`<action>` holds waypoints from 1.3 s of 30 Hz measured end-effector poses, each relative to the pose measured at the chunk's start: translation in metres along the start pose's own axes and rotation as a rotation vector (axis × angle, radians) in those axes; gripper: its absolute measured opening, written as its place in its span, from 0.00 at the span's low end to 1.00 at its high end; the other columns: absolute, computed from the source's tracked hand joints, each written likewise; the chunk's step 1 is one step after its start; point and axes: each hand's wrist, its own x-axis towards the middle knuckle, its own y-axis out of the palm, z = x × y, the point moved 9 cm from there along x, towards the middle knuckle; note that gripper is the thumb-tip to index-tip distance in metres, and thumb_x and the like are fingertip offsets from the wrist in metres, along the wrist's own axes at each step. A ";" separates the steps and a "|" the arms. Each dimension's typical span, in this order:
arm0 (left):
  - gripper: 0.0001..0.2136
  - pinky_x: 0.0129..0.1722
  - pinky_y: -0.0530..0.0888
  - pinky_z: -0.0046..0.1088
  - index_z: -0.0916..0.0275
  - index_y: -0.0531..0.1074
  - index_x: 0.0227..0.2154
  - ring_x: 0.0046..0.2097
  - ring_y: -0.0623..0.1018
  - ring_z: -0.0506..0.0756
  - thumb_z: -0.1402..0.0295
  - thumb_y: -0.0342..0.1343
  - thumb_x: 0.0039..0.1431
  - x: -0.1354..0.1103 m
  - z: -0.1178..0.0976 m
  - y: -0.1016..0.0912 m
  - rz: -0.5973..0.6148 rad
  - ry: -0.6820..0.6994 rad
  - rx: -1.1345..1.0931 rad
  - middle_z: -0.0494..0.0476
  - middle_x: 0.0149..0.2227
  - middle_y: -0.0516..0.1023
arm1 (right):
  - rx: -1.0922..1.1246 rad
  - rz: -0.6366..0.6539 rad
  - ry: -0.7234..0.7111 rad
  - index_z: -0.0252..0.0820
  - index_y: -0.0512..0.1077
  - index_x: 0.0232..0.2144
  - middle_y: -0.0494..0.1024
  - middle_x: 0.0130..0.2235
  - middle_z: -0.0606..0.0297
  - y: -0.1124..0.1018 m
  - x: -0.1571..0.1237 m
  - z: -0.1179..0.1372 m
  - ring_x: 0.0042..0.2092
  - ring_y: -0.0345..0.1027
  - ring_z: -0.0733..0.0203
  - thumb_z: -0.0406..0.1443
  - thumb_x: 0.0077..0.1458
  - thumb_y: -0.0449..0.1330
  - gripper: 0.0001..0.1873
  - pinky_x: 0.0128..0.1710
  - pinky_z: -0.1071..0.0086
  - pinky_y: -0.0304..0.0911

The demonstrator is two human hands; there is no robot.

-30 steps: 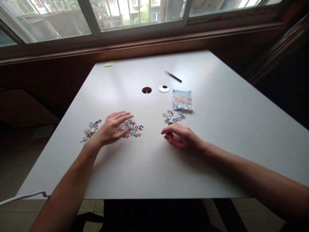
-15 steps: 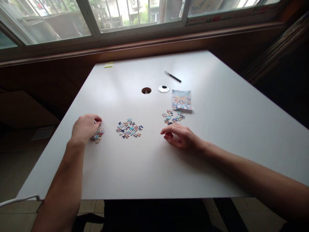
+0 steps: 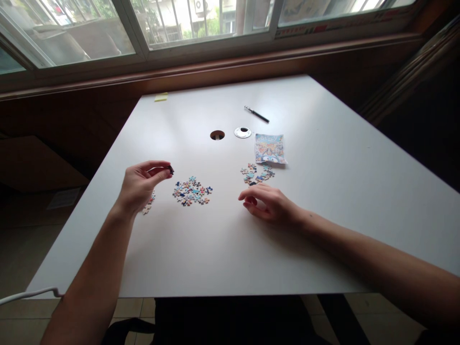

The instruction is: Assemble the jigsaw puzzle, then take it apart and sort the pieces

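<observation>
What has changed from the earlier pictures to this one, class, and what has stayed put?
The left hand went from the middle pile left to the left pile, then came back rightward, now pinching a dark puzzle piece. The left pile, now partly hidden, has been disturbed. The right hand, middle pile, pen and picture packet stayed as they were.

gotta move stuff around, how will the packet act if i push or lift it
The packet looks thin, its lower edge wavy, so it's probably light and floppy. Lying on the smooth table, it would likely slide rather than tip. It might nudge the nearby pieces.
</observation>
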 end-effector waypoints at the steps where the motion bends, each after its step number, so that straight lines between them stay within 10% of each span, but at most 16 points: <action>1: 0.14 0.41 0.80 0.34 0.63 0.81 0.38 0.37 0.81 0.55 0.67 0.70 0.48 -0.004 -0.003 0.013 0.045 0.010 -0.052 0.58 0.34 0.82 | 0.001 0.000 -0.001 0.42 0.72 0.41 0.73 0.28 0.67 0.000 0.000 0.000 0.30 0.68 0.64 0.30 0.60 0.56 0.08 0.37 0.68 0.66; 16: 0.06 0.37 0.82 0.32 0.63 0.79 0.36 0.39 0.80 0.55 0.66 0.63 0.58 -0.050 -0.028 0.096 0.414 0.175 -0.009 0.60 0.38 0.78 | 0.033 0.053 -0.037 0.43 0.72 0.43 0.76 0.33 0.63 0.002 0.001 0.006 0.34 0.69 0.63 0.31 0.61 0.57 0.08 0.40 0.66 0.67; 22: 0.05 0.39 0.78 0.30 0.59 0.77 0.35 0.37 0.80 0.52 0.70 0.57 0.64 -0.087 -0.048 0.140 0.654 0.436 0.169 0.56 0.35 0.81 | 0.104 0.222 -0.195 0.44 0.73 0.49 0.78 0.45 0.56 0.015 -0.002 0.032 0.43 0.72 0.60 0.33 0.61 0.60 0.13 0.45 0.64 0.68; 31: 0.07 0.43 0.78 0.29 0.58 0.78 0.40 0.41 0.82 0.53 0.71 0.55 0.65 -0.092 -0.050 0.141 0.675 0.558 0.212 0.57 0.40 0.83 | 0.135 0.138 -0.188 0.43 0.74 0.47 0.80 0.41 0.57 0.012 -0.001 0.030 0.41 0.74 0.60 0.31 0.62 0.60 0.11 0.43 0.65 0.69; 39: 0.07 0.42 0.77 0.30 0.61 0.76 0.39 0.39 0.80 0.53 0.76 0.55 0.63 -0.088 -0.054 0.130 0.566 0.722 0.285 0.58 0.38 0.81 | -0.125 -0.192 0.178 0.43 0.72 0.40 0.77 0.32 0.65 -0.026 0.001 -0.023 0.31 0.68 0.61 0.28 0.55 0.59 0.10 0.35 0.66 0.67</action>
